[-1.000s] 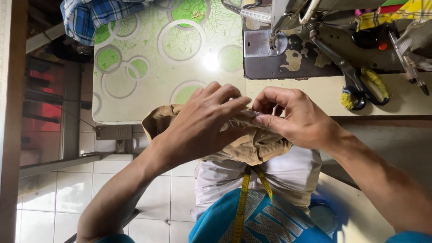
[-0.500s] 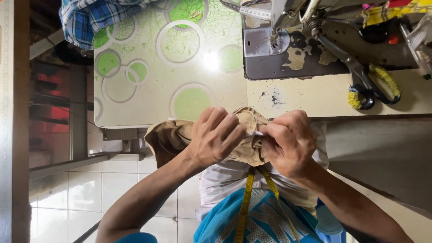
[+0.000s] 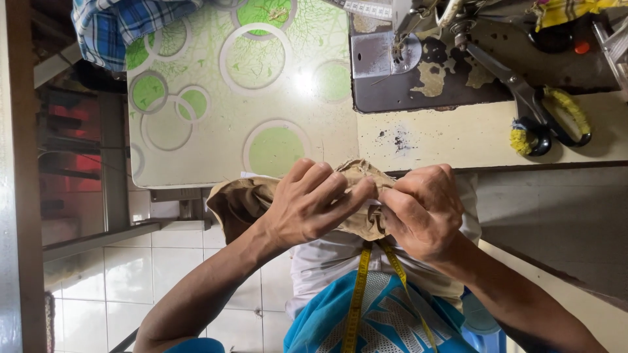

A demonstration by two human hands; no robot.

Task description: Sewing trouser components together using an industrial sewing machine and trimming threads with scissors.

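- White floor tiles show at the lower left, below the edge of a sewing table whose left part is covered by a pale oilcloth printed with green circles and white rings.
- On the table's far side stands a grey sewing machine with worn, patchy paint on its bed.
- Black-handled scissors, their loops wrapped in yellow thread, lie on the cream surface just right of the machine bed.
- Blue checked cloth hangs over the far left corner of the oilcloth.
- Both hands meet just in front of the table's near edge, above the person's lap, working a crumpled piece of tan fabric.
- The left hand is curled over the top of the fabric, fingers bent and pressed down on the bunched cloth, thumb tucked under it; it grips the cloth firmly.
- The right hand is closed into a loose fist against the same bundle, its fingertips pinching a fold where the two hands touch.
- The fabric spreads out to the left of the left hand in a darker, drooping flap and bulges up between the knuckles.
- A yellow measuring tape hangs down the person's chest in two strands, over a white and blue shirt.
- Whether anything small lies pinched between the fingertips cannot be told.
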